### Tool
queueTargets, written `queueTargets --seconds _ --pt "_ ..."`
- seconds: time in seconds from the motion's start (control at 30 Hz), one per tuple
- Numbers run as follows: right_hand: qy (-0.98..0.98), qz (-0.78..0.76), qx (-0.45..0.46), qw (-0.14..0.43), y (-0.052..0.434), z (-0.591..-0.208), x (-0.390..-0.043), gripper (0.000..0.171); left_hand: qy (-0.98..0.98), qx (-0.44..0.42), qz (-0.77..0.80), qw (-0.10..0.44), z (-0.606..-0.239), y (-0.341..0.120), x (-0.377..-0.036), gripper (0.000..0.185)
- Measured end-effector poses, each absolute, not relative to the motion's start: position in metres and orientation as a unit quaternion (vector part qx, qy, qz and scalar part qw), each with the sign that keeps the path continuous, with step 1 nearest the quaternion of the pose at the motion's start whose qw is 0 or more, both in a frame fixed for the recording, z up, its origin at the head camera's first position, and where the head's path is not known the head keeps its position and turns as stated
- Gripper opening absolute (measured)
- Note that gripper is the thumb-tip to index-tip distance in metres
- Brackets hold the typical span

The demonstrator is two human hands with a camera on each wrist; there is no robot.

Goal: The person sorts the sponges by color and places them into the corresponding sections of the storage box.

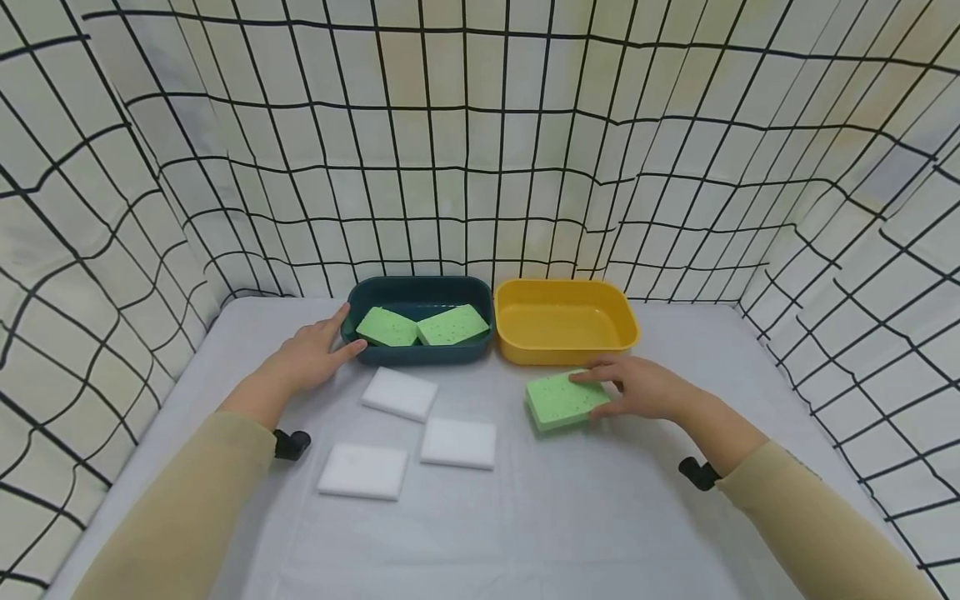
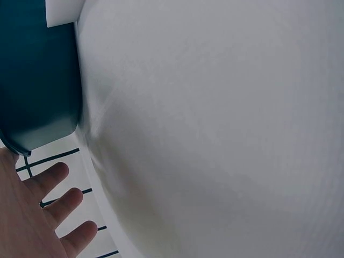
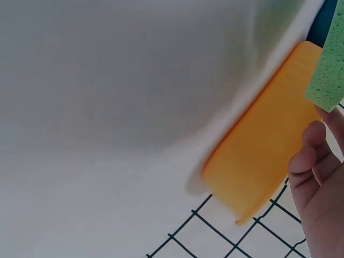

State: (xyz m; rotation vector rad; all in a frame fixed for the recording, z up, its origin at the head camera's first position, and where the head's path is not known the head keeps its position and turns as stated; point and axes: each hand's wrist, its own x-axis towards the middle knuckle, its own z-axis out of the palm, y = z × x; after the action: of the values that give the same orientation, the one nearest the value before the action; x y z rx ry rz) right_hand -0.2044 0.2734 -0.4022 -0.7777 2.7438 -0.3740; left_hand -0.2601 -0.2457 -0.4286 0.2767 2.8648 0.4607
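Note:
My left hand (image 1: 330,343) lies flat on the table with straight fingers, thumb and forefinger touching the front left corner of a dark teal bin (image 1: 420,284). Two green sponges (image 1: 386,327) (image 1: 452,325) lie in that bin. In the left wrist view the bin's wall (image 2: 37,75) is just beyond the spread fingers (image 2: 51,183). My right hand (image 1: 626,387) grips a third green sponge (image 1: 562,402) by its right end, low over the table in front of an empty yellow bin (image 1: 570,354). The right wrist view shows that sponge (image 3: 328,70) at my curled fingers (image 3: 309,161), with the yellow bin (image 3: 263,161) behind.
Three white sponges (image 1: 400,393) (image 1: 458,442) (image 1: 363,471) lie on the grey table (image 1: 525,517) between my arms. A grid-patterned cloth wall (image 1: 480,167) closes in the back and both sides. The two bins stand side by side against the back wall.

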Motion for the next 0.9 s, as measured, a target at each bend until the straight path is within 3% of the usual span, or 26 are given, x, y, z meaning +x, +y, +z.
queueTargets --seconds 0.4,0.9 --pt "0.944 -0.133 -0.284 0.100 0.256 -0.376 -0.210 0.059 0.976 0.093 0.158 0.115 -0.430 -0.247 -0.260 0.095" --pt "0.949 -0.147 -0.265 0.088 0.196 -0.356 -0.253 0.060 0.976 0.092 0.162 0.116 -0.427 -0.245 -0.258 0.095"
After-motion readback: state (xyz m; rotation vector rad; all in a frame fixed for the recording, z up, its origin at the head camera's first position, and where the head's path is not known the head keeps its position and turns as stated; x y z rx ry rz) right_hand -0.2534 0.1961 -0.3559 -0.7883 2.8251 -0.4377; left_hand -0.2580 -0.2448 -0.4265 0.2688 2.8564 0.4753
